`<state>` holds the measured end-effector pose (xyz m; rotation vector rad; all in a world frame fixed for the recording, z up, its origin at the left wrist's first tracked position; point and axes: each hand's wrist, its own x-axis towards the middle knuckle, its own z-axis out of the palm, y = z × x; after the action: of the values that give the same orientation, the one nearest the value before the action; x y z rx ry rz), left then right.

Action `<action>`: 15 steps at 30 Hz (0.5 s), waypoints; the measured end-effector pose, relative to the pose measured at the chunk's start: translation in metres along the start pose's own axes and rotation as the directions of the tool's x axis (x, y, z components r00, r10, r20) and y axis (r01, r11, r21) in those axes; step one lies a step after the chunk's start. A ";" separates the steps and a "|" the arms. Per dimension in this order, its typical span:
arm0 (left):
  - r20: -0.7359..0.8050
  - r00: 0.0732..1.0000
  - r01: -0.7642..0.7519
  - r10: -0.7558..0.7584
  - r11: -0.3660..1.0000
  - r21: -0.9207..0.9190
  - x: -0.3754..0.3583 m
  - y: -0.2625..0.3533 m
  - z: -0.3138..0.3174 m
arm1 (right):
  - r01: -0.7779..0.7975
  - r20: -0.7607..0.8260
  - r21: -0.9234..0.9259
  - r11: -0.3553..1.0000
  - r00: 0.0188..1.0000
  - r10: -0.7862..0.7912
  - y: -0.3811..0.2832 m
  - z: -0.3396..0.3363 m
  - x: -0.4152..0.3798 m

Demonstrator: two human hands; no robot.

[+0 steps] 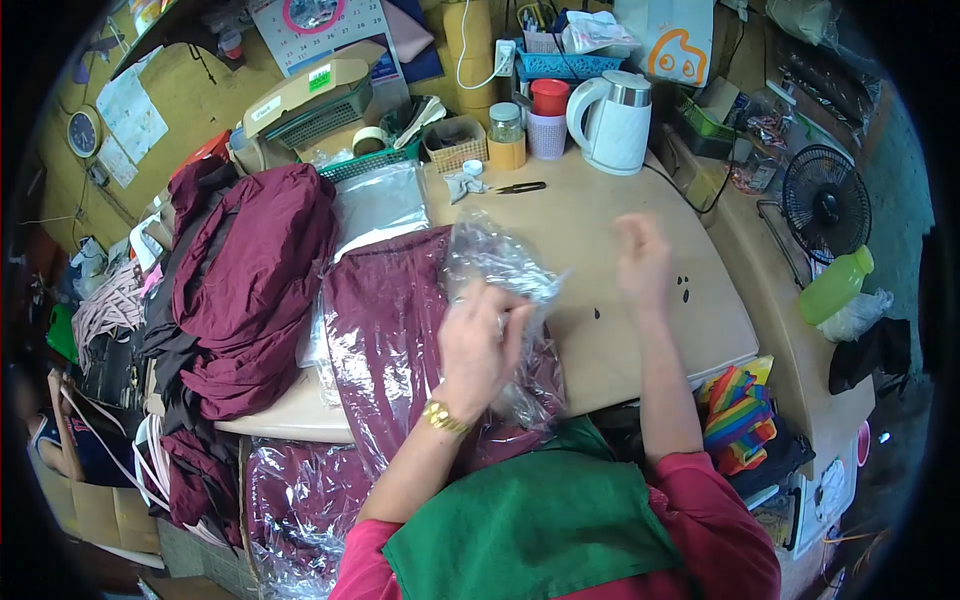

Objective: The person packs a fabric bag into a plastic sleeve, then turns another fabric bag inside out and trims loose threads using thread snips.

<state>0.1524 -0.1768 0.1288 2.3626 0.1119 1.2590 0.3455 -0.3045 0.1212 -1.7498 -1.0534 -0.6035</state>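
Clear plastic bag (495, 265) pinched in curled fingers of left hand (480, 345), over bagged maroon garment (385, 320) at table (640, 340) front edge. Right hand (642, 258) raised, blurred, empty; finger spread unclear. Beyond: scissors (520, 187), white kettle (615, 120).

Even indoor light, fisheye-bent dark edges, right hand (643, 258) motion-blurred

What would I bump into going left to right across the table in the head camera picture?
Pile of maroon clothes → left hand on the clear plastic bag → right hand → small black fan.
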 end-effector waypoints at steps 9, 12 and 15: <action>0.206 0.884 0.466 -0.419 0.770 -0.437 -0.024 -0.013 -0.007 | -0.298 0.636 0.584 0.755 0.746 -0.198 -0.100 -0.010 -0.048; 0.048 0.934 0.356 -0.353 0.920 -0.161 -0.029 -0.019 -0.021 | -0.066 0.672 0.307 0.949 0.721 -0.168 -0.068 0.027 -0.069; 0.093 0.910 0.356 -0.404 0.877 0.324 -0.049 -0.055 -0.053 | -0.181 0.619 -0.022 0.983 0.770 0.156 -0.027 0.030 -0.080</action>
<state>0.0893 -0.1222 0.0929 2.5137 0.7313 0.9095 0.2798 -0.3032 0.0595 -2.0369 -1.3098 0.1393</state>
